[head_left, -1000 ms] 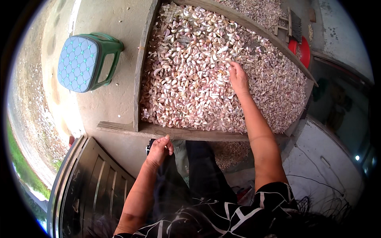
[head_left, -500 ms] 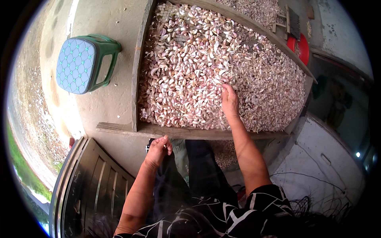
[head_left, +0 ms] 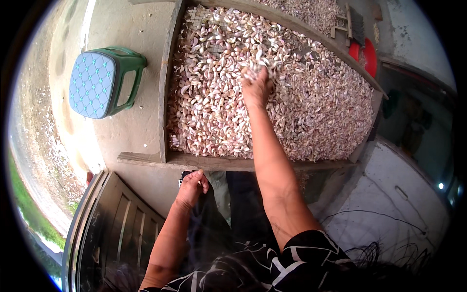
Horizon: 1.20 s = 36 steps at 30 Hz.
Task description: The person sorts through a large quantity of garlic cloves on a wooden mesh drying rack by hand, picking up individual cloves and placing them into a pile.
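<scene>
Pale pink and white garlic cloves [head_left: 214,97] lie spread over a wire-mesh tray [head_left: 219,47] with a wooden frame [head_left: 164,97]. My right hand [head_left: 257,90] is over the upper middle of the cloves, its fingers curled around several of them; the cloves at its fingertips are blurred by motion. My left hand [head_left: 192,187] stays close to my body, just below the near wooden rail. Its fingers are curled together, and whatever they may hold is hidden.
A green plastic stool [head_left: 95,82] with a blue patterned seat stands left of the tray. More cloves [head_left: 311,12] lie past the far rail, near a red basin [head_left: 368,58]. A dark panelled door [head_left: 121,228] is at lower left, a white panel [head_left: 384,190] at right.
My right hand has swept left and farther away across the tray, and cloves now show at its fingers. My left hand has barely moved.
</scene>
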### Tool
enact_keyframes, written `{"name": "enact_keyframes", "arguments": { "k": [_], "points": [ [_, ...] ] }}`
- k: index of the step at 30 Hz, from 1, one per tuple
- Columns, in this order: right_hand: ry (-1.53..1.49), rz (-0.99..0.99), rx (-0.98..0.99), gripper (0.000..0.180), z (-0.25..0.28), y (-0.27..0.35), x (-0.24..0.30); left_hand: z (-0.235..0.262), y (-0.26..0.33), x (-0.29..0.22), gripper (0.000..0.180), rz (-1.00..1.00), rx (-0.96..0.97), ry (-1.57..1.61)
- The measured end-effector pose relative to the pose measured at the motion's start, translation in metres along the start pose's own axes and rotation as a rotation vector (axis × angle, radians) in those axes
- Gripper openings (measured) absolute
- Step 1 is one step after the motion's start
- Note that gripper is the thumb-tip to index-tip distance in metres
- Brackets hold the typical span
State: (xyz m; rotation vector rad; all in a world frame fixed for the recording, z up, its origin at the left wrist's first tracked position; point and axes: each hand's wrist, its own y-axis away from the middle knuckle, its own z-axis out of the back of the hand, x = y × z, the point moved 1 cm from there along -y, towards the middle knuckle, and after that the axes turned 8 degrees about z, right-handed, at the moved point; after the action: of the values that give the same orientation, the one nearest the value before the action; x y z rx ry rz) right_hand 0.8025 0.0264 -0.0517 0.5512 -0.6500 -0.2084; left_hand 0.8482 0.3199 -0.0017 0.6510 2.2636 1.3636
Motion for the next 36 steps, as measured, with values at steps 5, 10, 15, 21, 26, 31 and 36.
{"name": "enact_keyframes", "arguments": {
  "k": [5,10,15,21,26,31,36],
  "points": [
    [0.472,0.696,-0.121,0.053,-0.064,0.036,0.025,-0.006,-0.007,0.002,0.037,0.02,-0.042,0.005],
    [0.325,0.976,0.172,0.029,-0.054,0.102,-0.05,-0.019,-0.003,-0.005,0.035,0.023,-0.012,0.007],
    [0.366,0.617,0.194,0.02,-0.001,0.104,-0.112,-0.016,-0.005,0.001,0.035,0.001,0.018,-0.002],
    [0.444,0.609,0.023,0.026,0.015,0.057,-0.092,-0.011,-0.005,-0.001,0.034,0.014,-0.014,-0.013],
    [0.324,0.426,0.028,0.018,0.015,0.042,-0.095,-0.019,-0.008,-0.009,0.036,0.003,-0.049,-0.044],
    [-0.439,-0.005,0.092,0.017,0.038,0.054,-0.123,-0.029,-0.02,-0.014,0.032,0.02,-0.024,0.081],
    [-0.248,0.279,0.074,0.014,0.044,0.077,-0.141,-0.052,-0.041,-0.015,0.027,0.001,0.044,0.185]
  ]
}}
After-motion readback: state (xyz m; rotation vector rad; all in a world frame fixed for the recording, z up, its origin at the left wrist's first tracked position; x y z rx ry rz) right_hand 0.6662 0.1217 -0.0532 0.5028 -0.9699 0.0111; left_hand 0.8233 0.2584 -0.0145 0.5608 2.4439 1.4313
